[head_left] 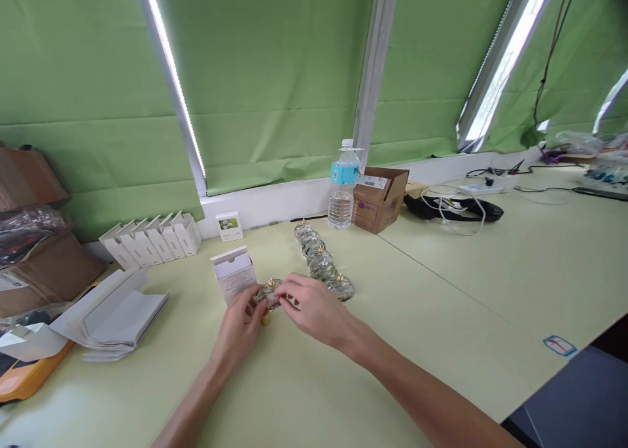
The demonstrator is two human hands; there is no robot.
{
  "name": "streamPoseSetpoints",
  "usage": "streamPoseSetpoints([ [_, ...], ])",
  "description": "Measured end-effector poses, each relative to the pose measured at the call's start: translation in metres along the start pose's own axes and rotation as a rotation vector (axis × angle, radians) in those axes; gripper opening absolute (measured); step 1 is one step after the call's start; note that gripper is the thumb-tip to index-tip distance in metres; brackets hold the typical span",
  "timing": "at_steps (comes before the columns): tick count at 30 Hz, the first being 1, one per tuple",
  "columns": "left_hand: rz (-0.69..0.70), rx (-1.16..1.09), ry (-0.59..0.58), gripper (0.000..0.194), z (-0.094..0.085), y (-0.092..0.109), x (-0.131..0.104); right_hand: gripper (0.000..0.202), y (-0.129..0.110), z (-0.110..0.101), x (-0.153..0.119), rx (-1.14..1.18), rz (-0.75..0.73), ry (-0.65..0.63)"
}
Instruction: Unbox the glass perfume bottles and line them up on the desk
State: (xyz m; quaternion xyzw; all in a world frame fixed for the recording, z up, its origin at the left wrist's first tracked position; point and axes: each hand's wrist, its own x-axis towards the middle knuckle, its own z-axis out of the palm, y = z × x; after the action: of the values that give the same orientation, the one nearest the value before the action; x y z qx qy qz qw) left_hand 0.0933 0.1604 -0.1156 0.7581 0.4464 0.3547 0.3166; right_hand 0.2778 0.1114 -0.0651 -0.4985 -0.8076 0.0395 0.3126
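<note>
A small, rounded clear glass bottle point(269, 293) with a gold-coloured fitting on top is between my hands, just above the table. My left hand point(241, 317) has its thumb and fingers closed on the bottle's left side. From the right, the bent fingers of my right hand point(314, 307) pinch at its edge; whether a smaller piece is between them is hidden. Below the bottle, by my left fingertips, is a gold-coloured cap point(265, 318). An open white carton point(234, 273) stands upright behind my left hand. Similar glass bottles point(321, 265) form a row to the right.
Several white cartons point(152, 240) line the back left, near a small printed box point(229, 226). Folded white sheets point(118, 314) lie left. A water bottle point(341, 189), a brown cardboard box point(377, 203) and a black strap-like item with cables point(454, 209) stand along the back.
</note>
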Motion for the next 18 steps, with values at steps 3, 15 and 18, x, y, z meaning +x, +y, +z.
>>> streamPoseSetpoints([
  [3, 0.018, 0.013, -0.012, 0.034, -0.002, -0.002, -0.003, 0.018, 0.002, -0.001, 0.003, 0.084, 0.045, 0.124],
  [15, 0.079, 0.029, -0.072, 0.033, -0.005, -0.003, -0.011, 0.012, 0.001, 0.018, 0.009, 0.199, -0.013, 0.286],
  [18, 0.087, 0.021, -0.071, 0.033, -0.006, -0.002, -0.011, 0.014, 0.001, 0.022, 0.010, 0.180, -0.020, 0.272],
])
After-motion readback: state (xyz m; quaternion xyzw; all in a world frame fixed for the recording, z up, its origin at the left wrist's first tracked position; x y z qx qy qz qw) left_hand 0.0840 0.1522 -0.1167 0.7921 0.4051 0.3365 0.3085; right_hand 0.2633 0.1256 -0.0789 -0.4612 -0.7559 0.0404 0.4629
